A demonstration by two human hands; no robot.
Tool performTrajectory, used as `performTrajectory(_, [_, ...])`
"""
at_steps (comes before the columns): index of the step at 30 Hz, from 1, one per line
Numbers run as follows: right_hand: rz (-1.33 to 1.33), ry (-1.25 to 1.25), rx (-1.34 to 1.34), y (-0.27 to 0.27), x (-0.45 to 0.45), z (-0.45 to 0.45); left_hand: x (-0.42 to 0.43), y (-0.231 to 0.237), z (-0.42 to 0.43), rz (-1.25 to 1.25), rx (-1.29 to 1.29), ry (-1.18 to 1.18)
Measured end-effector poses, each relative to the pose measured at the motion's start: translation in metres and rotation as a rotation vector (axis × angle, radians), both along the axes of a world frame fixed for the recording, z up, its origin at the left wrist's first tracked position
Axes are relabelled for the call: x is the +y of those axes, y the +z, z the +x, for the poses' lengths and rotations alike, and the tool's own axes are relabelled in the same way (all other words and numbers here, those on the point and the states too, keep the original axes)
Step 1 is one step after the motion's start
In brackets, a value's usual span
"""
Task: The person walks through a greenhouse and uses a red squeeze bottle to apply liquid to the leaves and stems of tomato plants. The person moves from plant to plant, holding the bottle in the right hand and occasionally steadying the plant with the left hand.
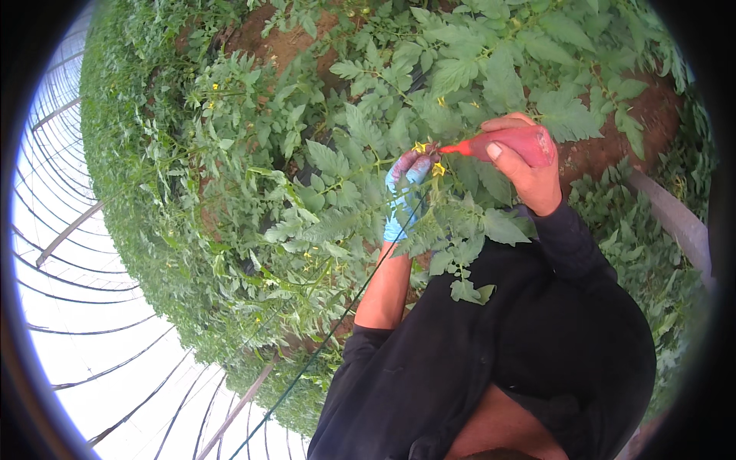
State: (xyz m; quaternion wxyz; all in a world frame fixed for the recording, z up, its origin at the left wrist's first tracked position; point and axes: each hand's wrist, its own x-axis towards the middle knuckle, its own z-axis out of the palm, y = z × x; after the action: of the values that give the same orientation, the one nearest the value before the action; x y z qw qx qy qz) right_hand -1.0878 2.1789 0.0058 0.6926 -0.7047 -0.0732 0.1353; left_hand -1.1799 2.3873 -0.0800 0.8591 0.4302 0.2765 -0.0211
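My left hand (407,187) wears a light blue glove, stained reddish purple at the fingertips. Its fingers pinch the stem of a small cluster of yellow tomato flowers (421,148); the exact grip is partly hidden by the fingers. Another yellow flower (439,169) hangs just below the fingertips. Bare and ungloved, my right hand (526,172) is closed around a red squeeze bottle (526,145). The bottle lies tilted almost level, its narrow red nozzle (455,149) pointing left, with the tip at the gloved fingertips and the flowers.
Dense tomato plants (339,167) with toothed leaves surround both hands. A dark green string (328,342) runs diagonally past the left forearm. Reddish soil (655,115) shows between plants. A pale post (670,215) stands at right. Curved greenhouse ribs (75,270) arch at left.
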Motion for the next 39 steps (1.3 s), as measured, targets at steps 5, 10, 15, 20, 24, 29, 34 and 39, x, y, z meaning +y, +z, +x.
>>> performTrajectory(5, [0.055,-0.008,0.005,0.004,-0.013,0.003,-0.002,-0.001,0.000,0.014,0.040,0.014])
performTrajectory(10, [0.103,0.027,0.088,0.010,-0.023,0.002,-0.003,-0.023,-0.006,0.064,-0.031,0.054])
performTrajectory(15, [0.370,-0.127,0.074,0.017,-0.026,0.002,-0.001,-0.020,-0.048,-0.036,0.110,0.528])
performTrajectory(20, [0.572,0.059,0.004,0.021,-0.044,0.018,-0.009,0.024,-0.103,0.190,0.088,0.528])
performTrajectory(24, [0.700,0.012,-0.044,0.029,-0.049,0.013,-0.003,0.043,-0.157,0.340,0.187,0.612])
performTrajectory(29, [0.810,0.144,-0.113,0.052,-0.047,-0.015,0.014,0.045,-0.219,0.394,0.148,0.779])
performTrajectory(34, [0.858,0.136,-0.101,0.064,-0.025,-0.073,0.035,0.036,-0.268,0.348,0.146,0.952])
performTrajectory(39, [0.904,0.264,-0.076,0.076,0.029,-0.155,0.074,0.023,-0.339,0.334,0.066,0.884])
